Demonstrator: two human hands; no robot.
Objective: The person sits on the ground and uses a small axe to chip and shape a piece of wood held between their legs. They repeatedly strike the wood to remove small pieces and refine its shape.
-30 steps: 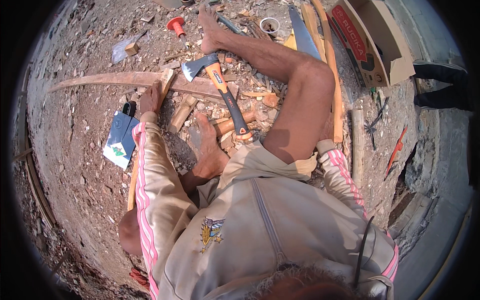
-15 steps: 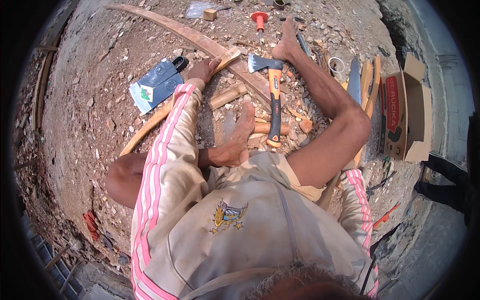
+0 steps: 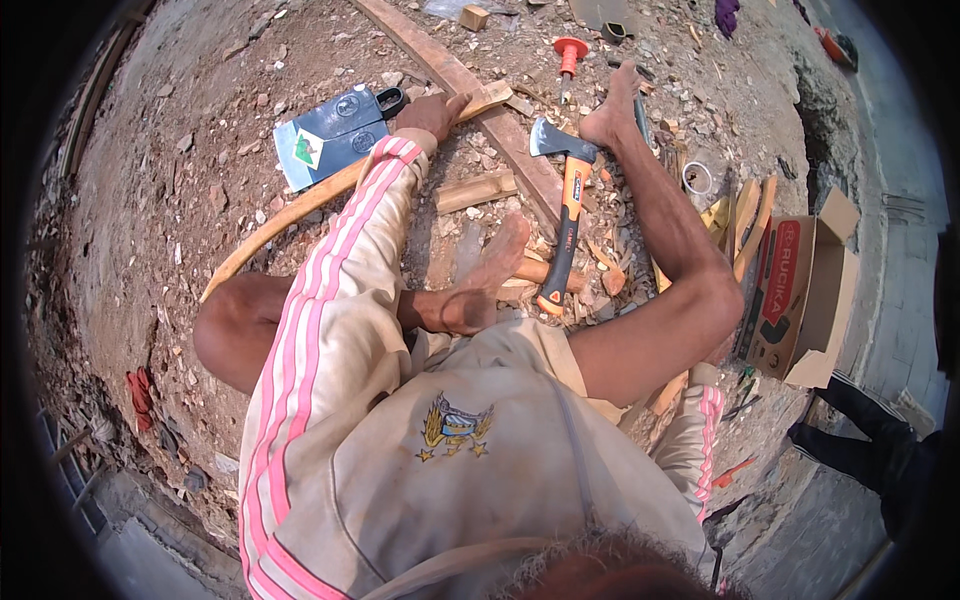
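My left hand [image 3: 430, 115] is closed round the far end of a long, curved wooden strip [image 3: 290, 212]. The strip runs back beside my left forearm to my bent left knee, and its far end lies across a reddish plank [image 3: 515, 155]. An axe [image 3: 568, 215] with an orange and black handle lies between my legs, its head near my right foot. Short wood pieces, among them a squared block [image 3: 475, 191], lie by my left foot. My right sleeve [image 3: 690, 450] hangs down beside my right thigh; the hand itself does not show.
Beside my left hand lies a flat blue piece [image 3: 345, 130] with a black loop. A red-guarded chisel [image 3: 568, 65] lies ahead. At right are wood strips [image 3: 755, 220], a white ring [image 3: 697, 178] and an open cardboard box [image 3: 800, 300]. Another person's dark-trousered legs [image 3: 865, 430] show behind it.
The view has shifted, so the ground things sit lower and further right. My left hand still grips the wooden strip. The saw blade by the wood strips at right no longer shows plainly.
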